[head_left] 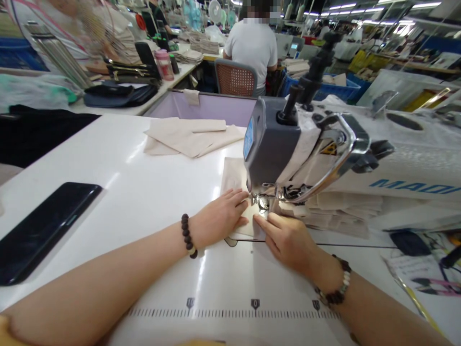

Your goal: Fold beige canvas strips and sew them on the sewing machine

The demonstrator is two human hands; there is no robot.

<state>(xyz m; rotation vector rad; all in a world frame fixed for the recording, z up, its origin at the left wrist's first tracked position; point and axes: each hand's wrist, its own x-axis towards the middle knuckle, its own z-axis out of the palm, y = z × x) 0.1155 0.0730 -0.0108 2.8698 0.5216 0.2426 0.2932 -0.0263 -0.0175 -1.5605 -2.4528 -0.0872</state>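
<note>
The left hand (219,218) lies flat on a pale beige fabric panel (232,175), its fingertips just beside the steel presser foot (261,202) under the grey industrial sewing machine head (272,144). The right hand (286,240) presses the same panel, close but apart. The panel's long axis runs forward, beneath the machine.

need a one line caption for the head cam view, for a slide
Left hand and right hand on beige fabric at the presser foot of an industrial sewing machine
</note>
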